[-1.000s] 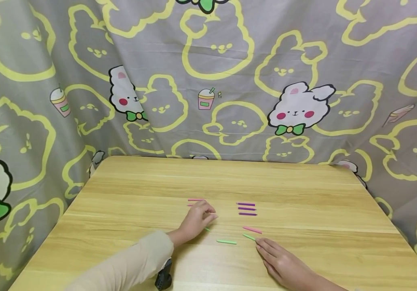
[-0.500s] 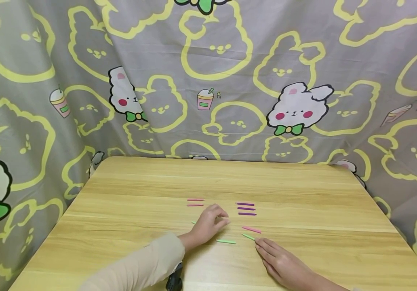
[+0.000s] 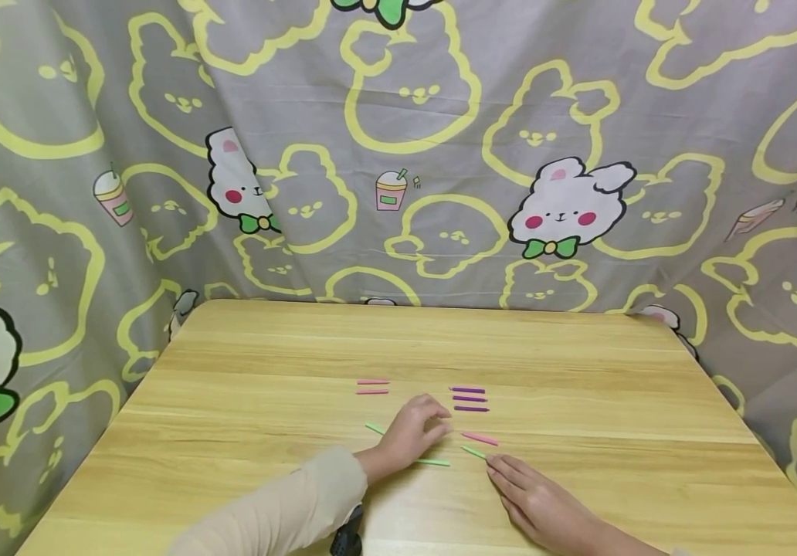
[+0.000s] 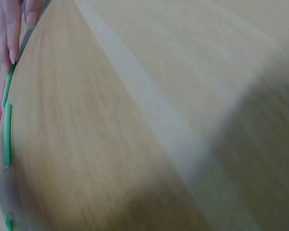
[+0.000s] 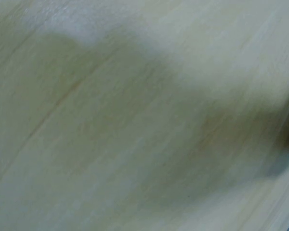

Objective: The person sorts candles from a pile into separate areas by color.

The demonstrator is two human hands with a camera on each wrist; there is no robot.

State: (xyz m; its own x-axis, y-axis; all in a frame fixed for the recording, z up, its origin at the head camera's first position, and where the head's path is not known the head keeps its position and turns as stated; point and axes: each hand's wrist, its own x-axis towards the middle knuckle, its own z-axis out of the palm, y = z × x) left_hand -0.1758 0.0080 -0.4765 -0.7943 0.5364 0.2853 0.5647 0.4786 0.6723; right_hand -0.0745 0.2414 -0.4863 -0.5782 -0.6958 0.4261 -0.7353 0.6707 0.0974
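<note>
A left hand (image 3: 408, 436) and a right hand (image 3: 536, 498) are facing each other among thin coloured sticks on a wood-grain table (image 3: 301, 340).
With nearly straight fingers, the right hand is touching the near end of a green stick (image 3: 473, 452), which is pointing toward ten o'clock; a single pink stick (image 3: 479, 439) is lying just beyond it. The left hand is bending its fingers, leaving a narrow gap between thumb and forefinger. From this hand, two pink sticks (image 3: 373, 391) are lying at eleven o'clock, three purple sticks (image 3: 470, 399) at two, a second green stick (image 3: 436, 463) between four and five, and a third green stick (image 3: 374, 426) between nine and ten; the hand is partly covering these last two.
</note>
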